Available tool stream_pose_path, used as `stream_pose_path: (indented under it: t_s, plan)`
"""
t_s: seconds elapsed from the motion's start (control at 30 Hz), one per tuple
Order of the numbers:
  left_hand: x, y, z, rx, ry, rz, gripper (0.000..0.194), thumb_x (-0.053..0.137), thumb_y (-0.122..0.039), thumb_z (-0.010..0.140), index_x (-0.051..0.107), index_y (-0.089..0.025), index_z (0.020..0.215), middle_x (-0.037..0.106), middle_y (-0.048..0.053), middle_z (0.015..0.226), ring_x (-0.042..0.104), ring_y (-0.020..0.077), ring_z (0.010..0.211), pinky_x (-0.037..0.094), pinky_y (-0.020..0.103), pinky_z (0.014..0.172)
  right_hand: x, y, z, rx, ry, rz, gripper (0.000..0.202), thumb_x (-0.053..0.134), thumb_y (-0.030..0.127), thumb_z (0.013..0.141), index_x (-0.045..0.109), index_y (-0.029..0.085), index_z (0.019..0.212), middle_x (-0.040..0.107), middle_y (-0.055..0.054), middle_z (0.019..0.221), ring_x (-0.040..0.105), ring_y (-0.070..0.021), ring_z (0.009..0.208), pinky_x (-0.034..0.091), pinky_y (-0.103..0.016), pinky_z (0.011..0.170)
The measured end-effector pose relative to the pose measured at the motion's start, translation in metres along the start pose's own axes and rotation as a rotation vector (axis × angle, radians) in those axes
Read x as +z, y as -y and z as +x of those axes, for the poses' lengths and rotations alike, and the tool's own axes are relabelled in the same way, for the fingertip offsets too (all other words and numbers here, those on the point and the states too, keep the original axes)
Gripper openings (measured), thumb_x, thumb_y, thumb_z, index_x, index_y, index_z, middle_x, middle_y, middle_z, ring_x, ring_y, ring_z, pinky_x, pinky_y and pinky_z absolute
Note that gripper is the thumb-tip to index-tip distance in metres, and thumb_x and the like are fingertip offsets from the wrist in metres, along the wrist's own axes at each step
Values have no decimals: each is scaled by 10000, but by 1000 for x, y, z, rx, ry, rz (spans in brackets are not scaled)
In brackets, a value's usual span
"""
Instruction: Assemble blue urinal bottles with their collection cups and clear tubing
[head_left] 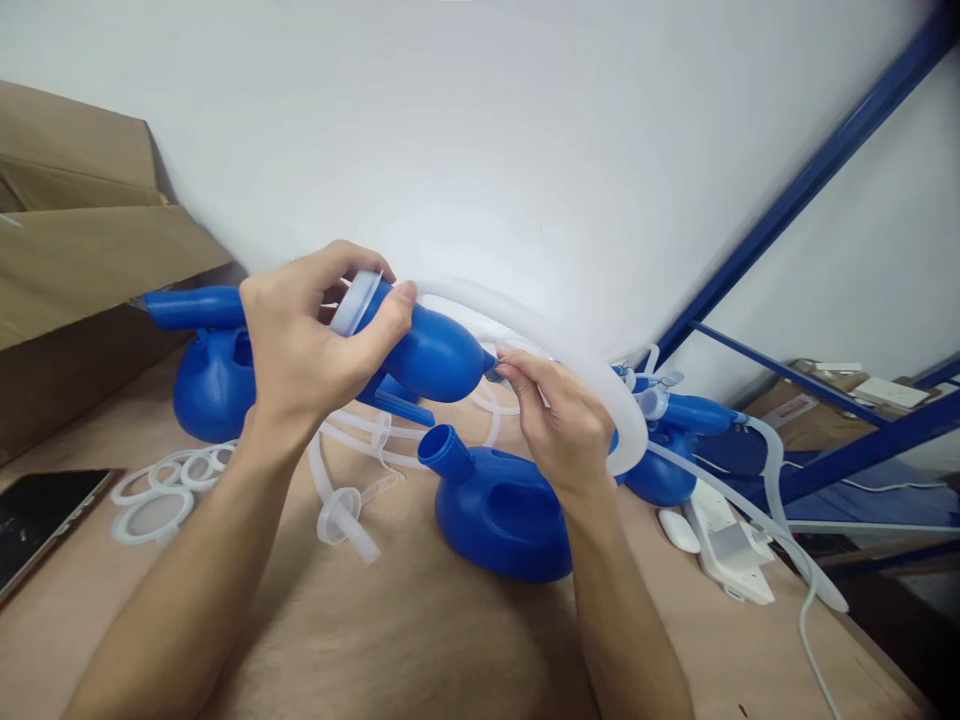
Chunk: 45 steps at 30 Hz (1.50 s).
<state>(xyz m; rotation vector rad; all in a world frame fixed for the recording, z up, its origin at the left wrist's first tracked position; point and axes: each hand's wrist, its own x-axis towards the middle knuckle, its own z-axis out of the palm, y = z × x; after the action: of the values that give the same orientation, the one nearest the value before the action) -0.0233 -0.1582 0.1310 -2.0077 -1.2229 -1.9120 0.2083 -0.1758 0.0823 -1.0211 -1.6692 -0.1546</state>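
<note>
My left hand (307,335) grips a blue plastic funnel-shaped piece (439,355) by its wide end, which carries a translucent white ring (356,303). At the narrow tip of that piece, my right hand (562,425) is closed in a pinch; a small part there is mostly covered by the fingertips. Below the hands stands a blue bottle (499,540) with an uncapped threaded neck; my right wrist hides its right side. A thick translucent hose (517,315) arcs behind the right hand.
Another blue bottle (214,385) stands left, near a cardboard box (90,240). White rings (154,515) lie beside a phone (45,520). Thin tubing (345,520) lies mid-table. At right are a bottle with hose (664,470), a power strip (727,550) and a blue metal frame (810,170).
</note>
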Motion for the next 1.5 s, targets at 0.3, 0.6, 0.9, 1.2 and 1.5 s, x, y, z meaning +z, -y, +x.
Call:
stream_pose_path:
  t_s: [0.3, 0.6, 0.9, 1.2, 1.5]
  plan:
    - [3, 0, -1, 1, 69, 26, 274, 664, -496, 901, 764, -241, 904, 758, 10, 838, 662, 210, 706, 506, 395, 653, -5, -7, 21, 371, 265, 468, 231, 787, 431, 892, 802, 205, 851, 830, -36, 832, 792, -217, 813, 634, -323, 785]
    - [7, 2, -1, 63, 86, 16, 231, 711, -467, 894, 752, -239, 895, 788, 2, 887, 670, 190, 705, 525, 368, 662, -5, -21, 24, 525, 433, 573, 388, 850, 558, 796, 808, 190, 913, 820, -47, 822, 755, -199, 778, 602, -317, 762]
    - [1, -4, 0, 23, 68, 21, 242, 721, -468, 889, 761, -229, 895, 749, -2, 841, 636, 184, 714, 486, 357, 648, -8, -6, 21, 338, 361, 404, 259, 698, 416, 960, 731, 191, 837, 769, -27, 878, 700, -178, 848, 555, -299, 809]
    - [-1, 2, 6, -63, 1, 51, 241, 712, -456, 896, 760, -222, 862, 728, -30, 809, 645, 189, 764, 504, 379, 737, -4, -1, 14, 0, 190, -11, 123, 620, 272, 1014, 678, 252, 907, 740, -16, 912, 694, -210, 894, 572, -350, 849]
    - [11, -4, 0, -79, 53, -3, 263, 621, -479, 980, 728, -240, 953, 766, -2, 913, 690, 213, 819, 540, 406, 765, -16, 0, 15, -1, 331, 39, 391, 586, 472, 1055, 620, 249, 1374, 716, -89, 1346, 667, -273, 1278, 504, -472, 1143]
